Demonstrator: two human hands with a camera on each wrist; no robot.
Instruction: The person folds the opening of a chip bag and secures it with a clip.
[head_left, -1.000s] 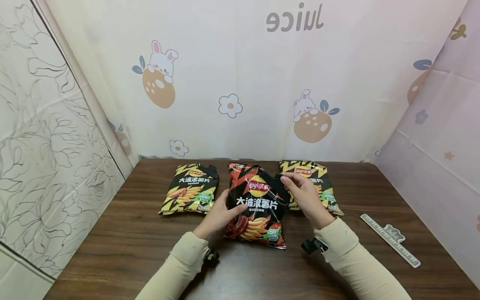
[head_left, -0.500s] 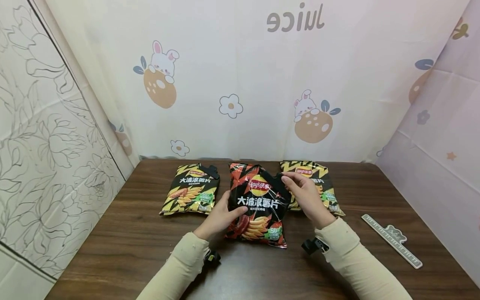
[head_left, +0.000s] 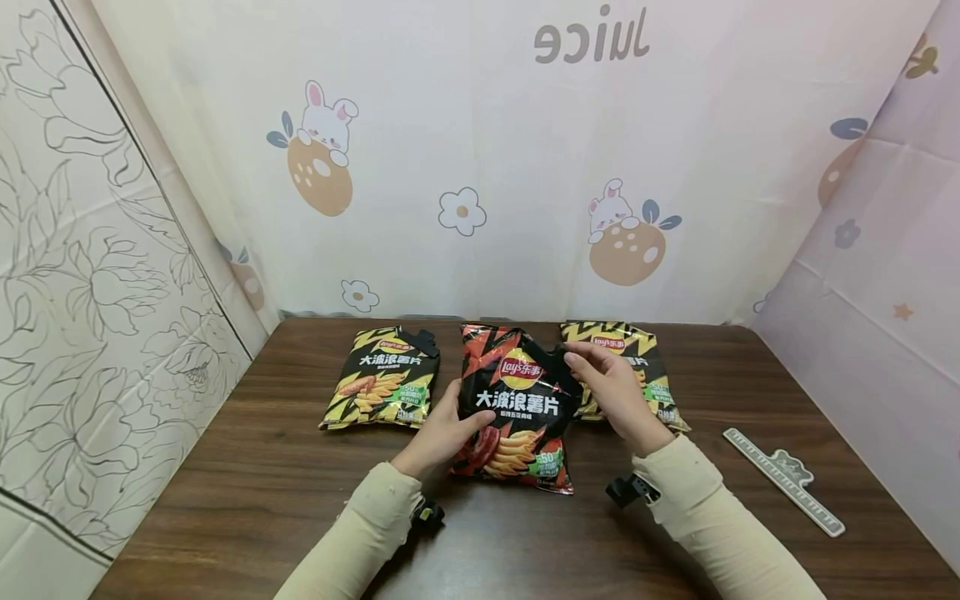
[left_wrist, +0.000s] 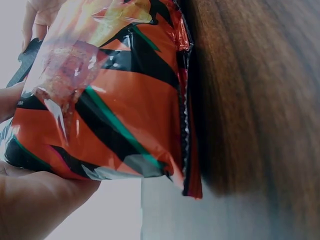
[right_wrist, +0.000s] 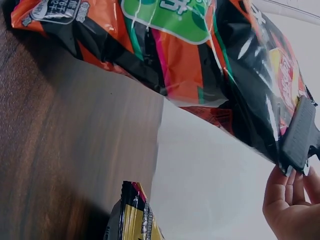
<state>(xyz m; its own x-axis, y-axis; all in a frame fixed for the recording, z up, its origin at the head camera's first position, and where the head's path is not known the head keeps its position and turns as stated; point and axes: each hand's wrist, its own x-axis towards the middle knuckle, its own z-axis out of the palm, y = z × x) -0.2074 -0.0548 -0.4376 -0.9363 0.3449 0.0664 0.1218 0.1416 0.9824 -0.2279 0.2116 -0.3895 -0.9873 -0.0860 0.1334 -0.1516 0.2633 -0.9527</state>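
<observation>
A red and black bag of potato chips (head_left: 517,408) stands propped up at the middle of the table, its lower seam close to the wood. My left hand (head_left: 442,429) grips its left side, thumb across the front and the other fingers hidden behind. A black bag clip (head_left: 557,367) sits slantwise over the upper right corner of the bag. With thumb and fingers, my right hand (head_left: 611,392) pinches the outer end of that clip at the bag's edge. The right wrist view shows the clip (right_wrist: 299,134) and the fingertips (right_wrist: 295,181) right at its end.
A yellow and black chip bag (head_left: 382,379) lies at the back left, a black clip (head_left: 420,340) on its corner. Another yellow chip bag (head_left: 660,383) lies behind my right hand. A long pale grey clip (head_left: 783,479) rests on the table's right side. Behind hangs a printed curtain (head_left: 510,125).
The red chip bag has tipped very slightly, its top edging right. Both hands keep their hold on bag and clip; the other things stay where they were.
</observation>
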